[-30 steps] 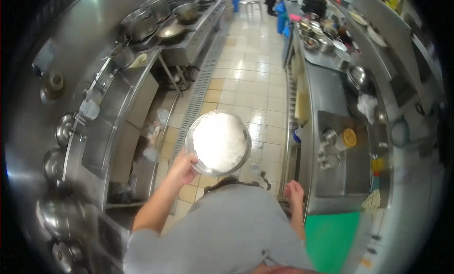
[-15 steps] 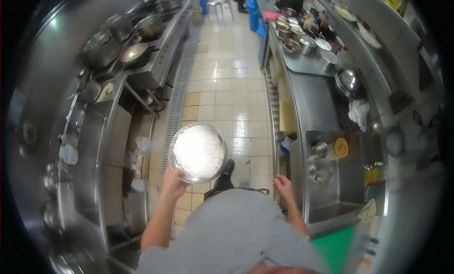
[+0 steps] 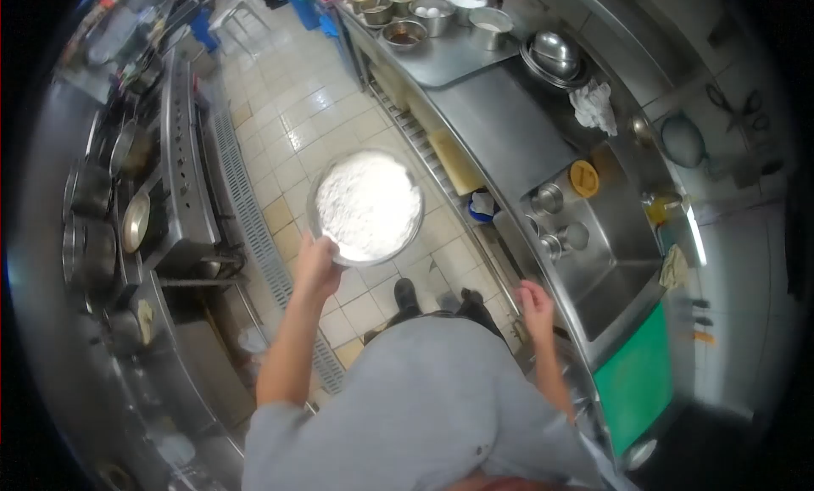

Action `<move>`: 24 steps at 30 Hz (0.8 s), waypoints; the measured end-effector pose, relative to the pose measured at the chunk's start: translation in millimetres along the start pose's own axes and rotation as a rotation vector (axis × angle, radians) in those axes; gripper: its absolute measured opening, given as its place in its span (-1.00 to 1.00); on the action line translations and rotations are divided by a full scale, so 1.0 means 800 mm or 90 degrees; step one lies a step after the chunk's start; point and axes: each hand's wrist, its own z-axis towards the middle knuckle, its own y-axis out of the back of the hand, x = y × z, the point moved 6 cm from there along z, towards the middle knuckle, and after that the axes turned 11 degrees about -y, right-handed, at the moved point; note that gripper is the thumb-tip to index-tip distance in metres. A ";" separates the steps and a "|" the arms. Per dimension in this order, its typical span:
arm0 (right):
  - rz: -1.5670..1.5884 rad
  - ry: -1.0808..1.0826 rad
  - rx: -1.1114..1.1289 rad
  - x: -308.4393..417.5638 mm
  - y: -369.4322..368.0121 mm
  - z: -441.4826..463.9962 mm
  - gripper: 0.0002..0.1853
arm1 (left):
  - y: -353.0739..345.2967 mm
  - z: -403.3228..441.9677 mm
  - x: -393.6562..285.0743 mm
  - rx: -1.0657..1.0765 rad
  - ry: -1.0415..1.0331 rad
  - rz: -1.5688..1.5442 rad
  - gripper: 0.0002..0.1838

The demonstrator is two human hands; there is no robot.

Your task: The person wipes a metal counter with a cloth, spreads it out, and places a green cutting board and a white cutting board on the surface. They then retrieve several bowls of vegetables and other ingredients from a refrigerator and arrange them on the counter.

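A round metal bowl point(image 3: 420, 221) filled with white powder point(image 3: 370, 204) that looks like flour is held out in front of my body. My left hand point(image 3: 317, 264) grips it by the near left rim; the fingers underneath are partly hidden. My right hand point(image 3: 535, 304) hangs beside the front edge of the steel sink point(image 3: 606, 300), with fingers loosely bent and nothing visible in them. In that sink stand small metal cups point(image 3: 549, 198) and a yellow round lid or container point(image 3: 583, 178).
A steel counter point(image 3: 521, 131) carries several metal bowls point(image 3: 432, 12) at its far end. A green cutting board point(image 3: 636, 376) lies nearer me on the right. The stove point(image 3: 182, 152) with pots is on the left. A tiled floor point(image 3: 288, 143) runs between.
The view has turned to the right, so the counter and sink sit more centrally. Both feet now show below. My left hand still carries the bowl, and my right hand is closer to the sink edge.
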 end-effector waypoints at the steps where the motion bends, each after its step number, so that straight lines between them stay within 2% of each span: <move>1: 0.001 0.009 -0.013 -0.008 0.005 -0.005 -0.71 | -0.019 0.025 -0.004 0.007 0.004 0.005 -0.13; 6: 0.122 -0.015 -0.111 -0.028 0.023 -0.005 -0.74 | -0.154 0.120 -0.022 0.125 -0.038 0.029 -0.16; 9: 0.141 -0.007 -0.178 -0.044 0.048 0.012 -0.73 | -0.227 0.158 -0.021 0.109 -0.027 0.040 -0.19; 11: 0.171 -0.018 -0.203 -0.022 0.061 0.013 -0.73 | -0.247 0.218 0.010 0.139 -0.019 0.029 -0.21; 15: 0.218 -0.025 -0.247 -0.008 0.093 0.066 -0.71 | -0.323 0.255 0.005 0.176 -0.060 0.046 -0.25; 19: 0.161 0.028 -0.293 0.033 0.118 0.103 -0.75 | -0.360 0.336 0.028 0.131 -0.041 0.052 -0.23; 24: 0.131 -0.017 -0.369 0.071 0.103 0.124 -0.74 | -0.413 0.447 0.039 0.146 -0.038 0.050 -0.21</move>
